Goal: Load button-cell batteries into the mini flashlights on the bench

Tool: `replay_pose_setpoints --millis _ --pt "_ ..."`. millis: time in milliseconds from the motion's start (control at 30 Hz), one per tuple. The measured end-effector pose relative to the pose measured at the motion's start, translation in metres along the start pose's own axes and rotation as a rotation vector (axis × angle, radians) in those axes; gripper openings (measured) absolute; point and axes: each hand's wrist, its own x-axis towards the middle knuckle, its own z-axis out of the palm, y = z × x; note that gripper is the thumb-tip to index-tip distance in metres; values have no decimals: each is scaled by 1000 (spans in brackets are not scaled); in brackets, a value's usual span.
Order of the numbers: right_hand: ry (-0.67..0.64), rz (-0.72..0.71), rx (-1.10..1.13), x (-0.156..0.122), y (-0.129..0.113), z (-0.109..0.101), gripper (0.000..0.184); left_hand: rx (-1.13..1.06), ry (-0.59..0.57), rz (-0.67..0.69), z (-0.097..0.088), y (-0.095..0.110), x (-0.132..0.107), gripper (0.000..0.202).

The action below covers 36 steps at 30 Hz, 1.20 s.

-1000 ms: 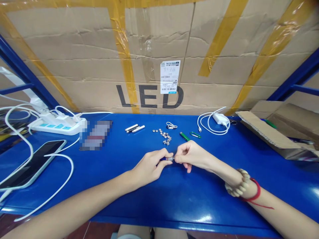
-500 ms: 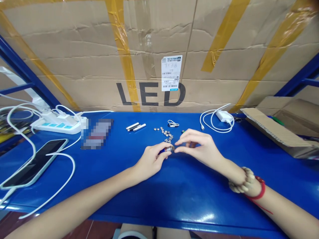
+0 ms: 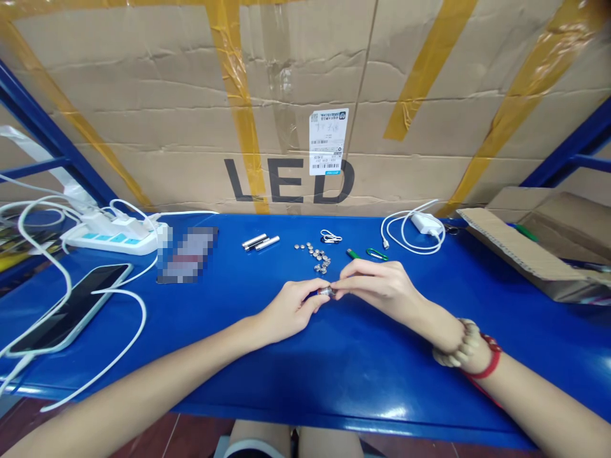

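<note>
Over the middle of the table, my left hand (image 3: 292, 308) is closed around a small cylinder (image 3: 324, 291) with a printed label and a dark, shiny right end. Most of its body is hidden by the fingers. My right hand (image 3: 382, 286) has thumb and fingertips pinched together at that right end, touching it. Just beyond the hands lie several silver button cells (image 3: 319, 257) in a loose scatter. Farther left rest slim silver tubes (image 3: 260, 242). A green carabiner (image 3: 377, 254) and a small green piece (image 3: 352, 253) lie behind my right hand.
A white looped cord (image 3: 331, 236) lies at the back. To the right are a white charger with cable (image 3: 426, 224) and an open cardboard box (image 3: 520, 254). On the left are a power strip (image 3: 119, 240), a phone (image 3: 71, 308) and a blurred-out item (image 3: 188, 254).
My right hand's fingertips have closed onto the cylinder's right end, where before they were apart. The right hand sits slightly lower, and the green carabiner now shows.
</note>
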Motion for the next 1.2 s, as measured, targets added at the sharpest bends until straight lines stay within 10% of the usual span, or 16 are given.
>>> replay_pose_setpoints --millis 633,933,1200 --pt "-16 279 353 -4 2 18 6 132 39 79 1 -3 -5 17" --pt "-251 1097 828 11 -12 17 41 114 57 20 3 -6 -5 12" --pt "-288 1268 909 16 -14 11 45 121 88 11 6 -8 -7 7"
